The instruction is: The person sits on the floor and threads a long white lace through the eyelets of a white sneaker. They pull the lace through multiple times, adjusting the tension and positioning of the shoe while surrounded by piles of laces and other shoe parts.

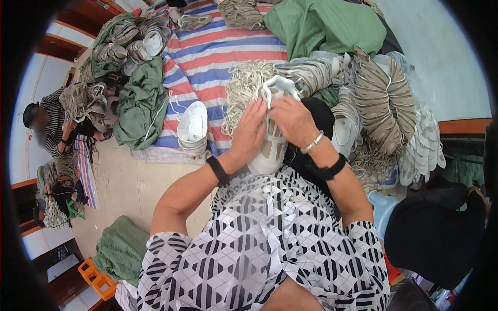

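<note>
A beige and white shoe upper (pixel 266 161) rests at my lap, its toe toward me and its padded white collar pointing away. My left hand (pixel 250 129) grips the left side of the upper, fingers near the lace holes. A pale shoelace (pixel 266 95) loops up by the collar. From the other side, my right hand (pixel 295 120) pinches at the lace, though its fingertips partly hide it. Just beyond the hands lies a thick heap of cream laces (pixel 241 89).
A stack of white-lined uppers (pixel 193 124) stands left on the striped sheet (pixel 218 46). Bundled beige uppers (pixel 381 101) crowd the right. Green sacks (pixel 324 26) lie at the back. A co-worker (pixel 49 122) at far left handles more uppers; an orange stool (pixel 97 278) sits lower left.
</note>
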Demonstrator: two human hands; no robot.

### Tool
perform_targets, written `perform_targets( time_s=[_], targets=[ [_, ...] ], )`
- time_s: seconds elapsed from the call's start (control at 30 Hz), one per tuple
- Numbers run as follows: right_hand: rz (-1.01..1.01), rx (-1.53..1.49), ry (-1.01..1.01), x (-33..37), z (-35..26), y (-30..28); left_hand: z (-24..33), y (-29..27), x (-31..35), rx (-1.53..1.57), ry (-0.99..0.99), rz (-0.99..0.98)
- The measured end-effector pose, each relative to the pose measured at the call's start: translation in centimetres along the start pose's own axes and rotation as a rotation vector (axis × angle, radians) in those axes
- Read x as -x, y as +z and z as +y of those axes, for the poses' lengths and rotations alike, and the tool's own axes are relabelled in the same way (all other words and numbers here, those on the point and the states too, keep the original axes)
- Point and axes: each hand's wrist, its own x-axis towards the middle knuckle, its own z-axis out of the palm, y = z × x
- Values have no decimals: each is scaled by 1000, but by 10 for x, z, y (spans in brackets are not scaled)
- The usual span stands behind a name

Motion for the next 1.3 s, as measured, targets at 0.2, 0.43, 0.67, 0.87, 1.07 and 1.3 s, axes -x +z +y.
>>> perform_targets(
  time_s=[0.2,0.43,0.67,0.87,1.07,1.3],
  targets=[
    [64,-668,778,17,-12,-16,10,-12,-3,-147,73,10],
    [5,-501,834,63,-43,4,4,-16,-7,-27,6,-60],
    [24,-435,903,55,-47,-1,11,-6,-1,25,-58,38],
    [-43,-348,851,57,-46,8,12,1,0,1,-58,80],
    [10,-562,1073,58,-45,24,4,3,2,-16,-21,109],
    [107,-603,1045,57,-58,22,-1,5,3,2,21,104]
  ],
)
